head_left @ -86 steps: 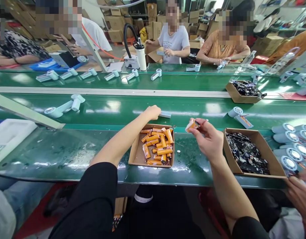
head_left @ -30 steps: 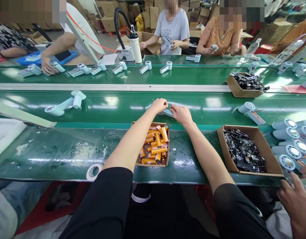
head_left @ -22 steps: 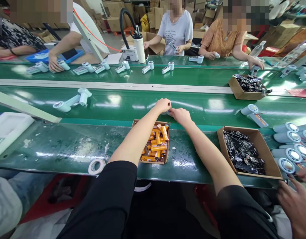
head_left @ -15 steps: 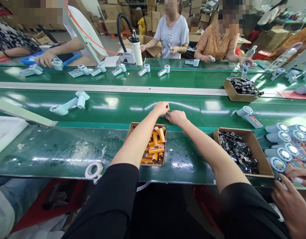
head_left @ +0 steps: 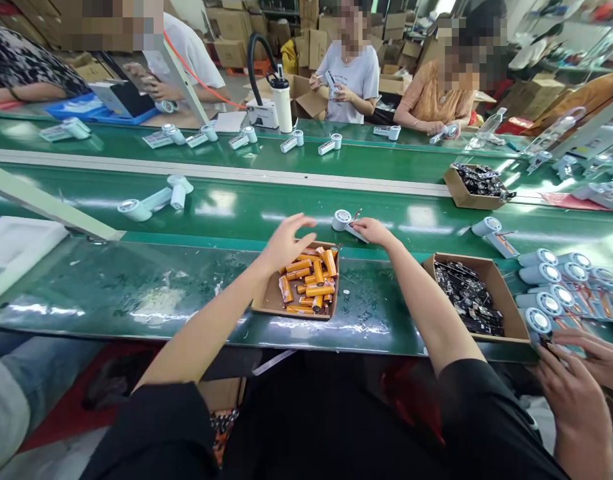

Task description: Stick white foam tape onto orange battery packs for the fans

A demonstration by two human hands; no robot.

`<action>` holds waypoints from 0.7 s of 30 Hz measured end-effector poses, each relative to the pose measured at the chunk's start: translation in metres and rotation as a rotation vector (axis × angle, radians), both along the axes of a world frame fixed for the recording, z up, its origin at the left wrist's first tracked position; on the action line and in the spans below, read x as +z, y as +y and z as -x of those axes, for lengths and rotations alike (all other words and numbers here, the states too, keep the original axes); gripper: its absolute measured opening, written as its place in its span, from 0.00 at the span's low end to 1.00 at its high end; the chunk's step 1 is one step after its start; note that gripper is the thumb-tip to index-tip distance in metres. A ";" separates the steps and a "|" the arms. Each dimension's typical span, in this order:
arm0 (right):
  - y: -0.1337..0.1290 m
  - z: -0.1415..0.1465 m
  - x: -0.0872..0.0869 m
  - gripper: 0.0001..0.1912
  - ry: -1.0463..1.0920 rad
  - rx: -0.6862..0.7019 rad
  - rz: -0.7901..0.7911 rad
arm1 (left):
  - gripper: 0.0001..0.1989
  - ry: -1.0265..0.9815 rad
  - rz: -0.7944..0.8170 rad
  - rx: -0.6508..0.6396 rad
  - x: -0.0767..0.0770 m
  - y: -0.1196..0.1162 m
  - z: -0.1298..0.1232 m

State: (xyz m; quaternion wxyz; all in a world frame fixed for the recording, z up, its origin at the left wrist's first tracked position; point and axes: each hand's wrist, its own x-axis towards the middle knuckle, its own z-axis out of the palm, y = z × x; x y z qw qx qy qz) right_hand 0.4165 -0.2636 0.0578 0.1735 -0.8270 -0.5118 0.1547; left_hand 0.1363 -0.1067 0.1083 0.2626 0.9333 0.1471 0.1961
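Observation:
On the green conveyor lies a pale blue handheld fan housing [head_left: 342,220] with a round head, a short handle and thin red wires sticking up. My right hand [head_left: 375,232] is closed at its handle end, fingertips pinching around the wires and handle. My left hand [head_left: 289,241] hovers over the back left of a cardboard box [head_left: 266,303], fingers spread and holding nothing. Orange cylindrical batteries [head_left: 319,291] lie loosely piled inside that box.
Right of me stands a carton [head_left: 511,313] of small black parts, beside several grouped fan housings [head_left: 539,320]. A co-worker's hands [head_left: 571,373] work there. A second parts box [head_left: 466,193] sits farther back. Another joined pair of housings [head_left: 159,200] lies left. A slanted metal post [head_left: 51,203] crosses the left side.
My left hand has moved left and back from the fan housing to above the battery box, its fingers opening. My right hand stays at the housing, now in plain sight. The tape roll no longer shows.

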 end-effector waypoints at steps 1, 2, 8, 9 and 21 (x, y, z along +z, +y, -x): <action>-0.006 -0.002 -0.005 0.19 0.024 -0.033 -0.035 | 0.15 -0.066 -0.024 0.071 -0.008 0.004 0.046; -0.013 -0.003 -0.010 0.21 0.046 -0.072 -0.069 | 0.14 -0.122 -0.055 0.180 -0.020 0.007 0.092; -0.037 -0.010 -0.037 0.20 0.123 -0.306 -0.144 | 0.11 -0.066 -0.301 0.365 -0.099 0.013 0.291; -0.038 -0.010 -0.038 0.19 0.128 -0.338 -0.133 | 0.13 -0.044 -0.307 0.343 -0.105 0.011 0.305; -0.054 0.060 0.031 0.19 -0.063 -0.626 -0.224 | 0.11 -0.109 -0.590 0.126 -0.101 0.016 0.332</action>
